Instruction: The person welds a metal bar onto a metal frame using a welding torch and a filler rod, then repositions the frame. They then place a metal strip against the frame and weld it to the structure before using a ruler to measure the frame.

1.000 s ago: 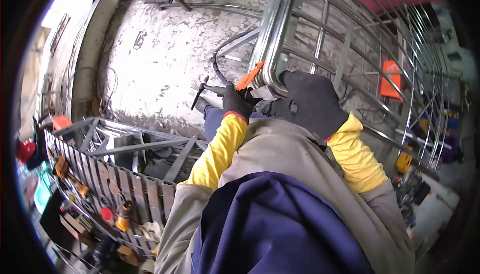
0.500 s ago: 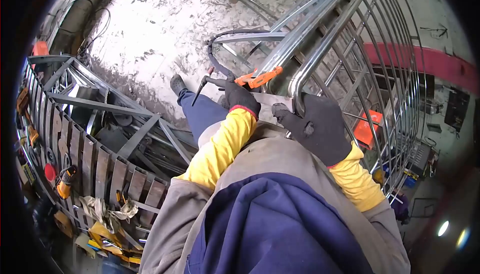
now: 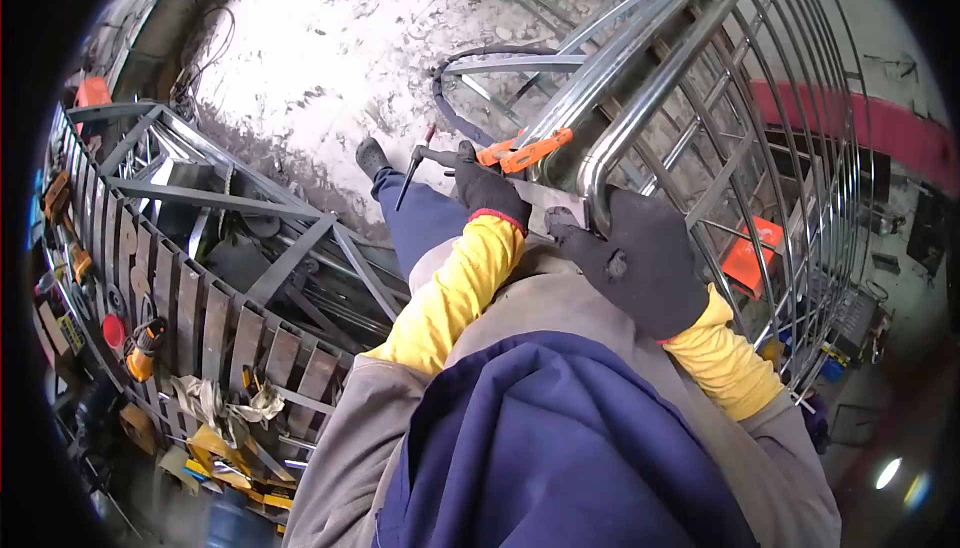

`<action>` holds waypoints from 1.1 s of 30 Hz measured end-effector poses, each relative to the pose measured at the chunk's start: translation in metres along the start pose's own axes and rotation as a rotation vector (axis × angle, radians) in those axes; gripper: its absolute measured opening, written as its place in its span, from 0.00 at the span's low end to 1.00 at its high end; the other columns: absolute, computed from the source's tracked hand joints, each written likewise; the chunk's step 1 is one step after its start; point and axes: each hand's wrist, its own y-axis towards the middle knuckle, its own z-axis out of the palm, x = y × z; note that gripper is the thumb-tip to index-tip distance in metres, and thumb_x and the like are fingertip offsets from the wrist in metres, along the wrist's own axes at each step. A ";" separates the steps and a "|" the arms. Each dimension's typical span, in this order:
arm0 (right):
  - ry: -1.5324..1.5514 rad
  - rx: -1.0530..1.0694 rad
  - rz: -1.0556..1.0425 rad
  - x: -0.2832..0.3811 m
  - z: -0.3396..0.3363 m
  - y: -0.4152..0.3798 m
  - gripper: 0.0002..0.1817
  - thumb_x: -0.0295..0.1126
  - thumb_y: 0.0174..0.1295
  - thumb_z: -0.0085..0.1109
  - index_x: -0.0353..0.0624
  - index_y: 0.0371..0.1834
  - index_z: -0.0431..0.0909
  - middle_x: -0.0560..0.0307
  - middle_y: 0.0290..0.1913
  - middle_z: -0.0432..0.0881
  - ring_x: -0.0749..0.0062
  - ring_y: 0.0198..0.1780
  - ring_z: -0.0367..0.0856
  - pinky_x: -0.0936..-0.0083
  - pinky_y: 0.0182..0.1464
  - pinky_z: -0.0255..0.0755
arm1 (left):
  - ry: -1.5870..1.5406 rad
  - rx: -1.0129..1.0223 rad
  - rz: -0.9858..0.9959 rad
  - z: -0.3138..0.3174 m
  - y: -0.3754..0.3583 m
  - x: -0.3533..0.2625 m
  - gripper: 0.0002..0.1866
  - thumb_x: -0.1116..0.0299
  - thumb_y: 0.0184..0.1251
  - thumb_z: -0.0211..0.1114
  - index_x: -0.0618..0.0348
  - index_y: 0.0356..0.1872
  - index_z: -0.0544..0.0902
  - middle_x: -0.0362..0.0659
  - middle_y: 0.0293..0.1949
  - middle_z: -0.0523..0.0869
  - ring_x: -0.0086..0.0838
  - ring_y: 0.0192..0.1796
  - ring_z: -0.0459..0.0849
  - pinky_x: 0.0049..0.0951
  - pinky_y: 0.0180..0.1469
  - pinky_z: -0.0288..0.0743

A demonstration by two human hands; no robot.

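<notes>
In my left hand [image 3: 490,196], gloved in black, is a TIG welding torch [image 3: 432,156] with a long black cap and a reddish tip, the fingers closed round it. An orange clamp [image 3: 525,151] sits just beyond that hand, by the end of a shiny steel tube. My right hand [image 3: 635,263], also in a black glove, is closed at the bent end of a second polished steel tube [image 3: 600,173]. Its thumb lies against the lower edge of a flat metal plate [image 3: 548,197] between the tubes. Its other fingers are mostly hidden.
A dark hose [image 3: 440,98] loops from the torch area past the tubes. Barred steel framework [image 3: 745,58] rises at right, with an orange box [image 3: 752,256] behind it. At left stands a slatted metal bench [image 3: 215,333] with steel frames, tools and rags.
The whole view has shifted slightly, so the surroundings sit a little further right. Both hands keep their holds, and the torch has barely turned.
</notes>
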 end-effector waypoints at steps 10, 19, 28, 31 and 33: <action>0.490 -0.044 -0.076 -0.050 -0.029 -0.051 0.31 0.46 0.69 0.77 0.35 0.67 0.82 0.40 0.57 0.89 0.49 0.58 0.89 0.59 0.63 0.81 | 0.157 -0.185 0.174 -0.025 -0.012 -0.107 0.14 0.53 0.85 0.61 0.52 0.54 0.78 0.44 0.41 0.84 0.40 0.45 0.86 0.49 0.52 0.84; 0.580 -0.522 0.587 -0.127 -0.004 -0.188 0.14 0.24 0.79 0.59 0.38 0.63 0.84 0.55 0.56 0.89 0.73 0.54 0.86 0.73 0.58 0.80 | 0.200 0.414 0.061 -0.008 -0.098 -0.212 0.14 0.55 0.83 0.66 0.56 0.43 0.82 0.40 0.36 0.83 0.32 0.35 0.79 0.35 0.42 0.80; -0.203 -1.008 0.763 -0.119 0.010 -0.292 0.17 0.29 0.64 0.73 0.40 0.55 0.84 0.44 0.54 0.88 0.42 0.55 0.87 0.53 0.58 0.80 | 0.420 0.619 -0.593 0.071 -0.158 0.087 0.14 0.57 0.82 0.66 0.58 0.48 0.83 0.40 0.36 0.83 0.31 0.33 0.78 0.32 0.41 0.79; -0.316 -1.170 0.946 -0.152 0.026 -0.351 0.17 0.28 0.64 0.74 0.40 0.55 0.84 0.44 0.55 0.89 0.43 0.57 0.87 0.55 0.61 0.80 | 0.516 0.682 -0.538 0.093 -0.177 0.099 0.14 0.57 0.82 0.66 0.58 0.49 0.83 0.40 0.36 0.83 0.30 0.33 0.78 0.31 0.41 0.79; -0.305 -1.171 1.010 -0.176 0.025 -0.397 0.15 0.29 0.66 0.73 0.41 0.54 0.85 0.44 0.55 0.89 0.43 0.57 0.87 0.55 0.61 0.80 | 0.554 0.711 -0.461 0.104 -0.187 0.107 0.14 0.57 0.82 0.66 0.58 0.50 0.83 0.40 0.36 0.83 0.30 0.32 0.78 0.31 0.41 0.79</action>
